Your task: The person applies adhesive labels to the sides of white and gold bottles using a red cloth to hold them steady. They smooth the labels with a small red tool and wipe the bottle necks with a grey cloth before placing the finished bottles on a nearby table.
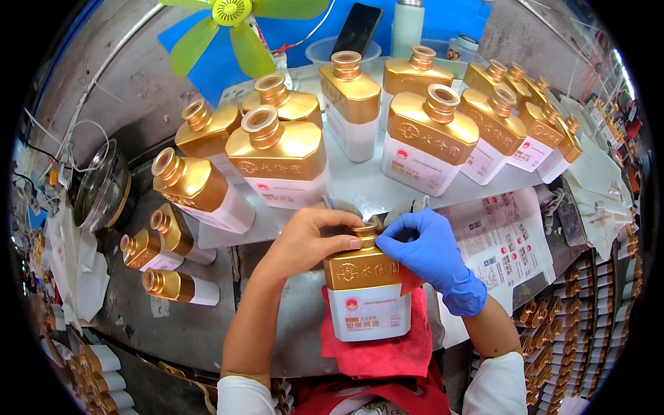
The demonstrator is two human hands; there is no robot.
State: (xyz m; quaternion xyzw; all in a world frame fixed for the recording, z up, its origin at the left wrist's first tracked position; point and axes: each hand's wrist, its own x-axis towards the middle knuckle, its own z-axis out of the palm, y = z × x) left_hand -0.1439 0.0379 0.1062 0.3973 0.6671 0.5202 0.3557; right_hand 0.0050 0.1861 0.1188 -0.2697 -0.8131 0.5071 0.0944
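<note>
A gold-and-white bottle (369,304) stands upright close to my body, its gold neck open at the top. My left hand (315,238), bare, is closed with thumb and fingers around the left side of the neck. On the other side my right hand (430,249), in a blue glove, pinches at the neck with its fingertips. A bit of red material (411,279) shows below the glove, against the bottle's shoulder; whether the right hand holds it, I cannot tell. Under the bottle lies a red cloth (377,356).
Several like bottles (432,142) stand uncapped on a grey board (363,181) ahead, with smaller ones (181,287) at the left. Printed label sheets (508,238) lie on the right. Behind are a green fan (232,14), a phone (357,29) and a pale green flask (407,28).
</note>
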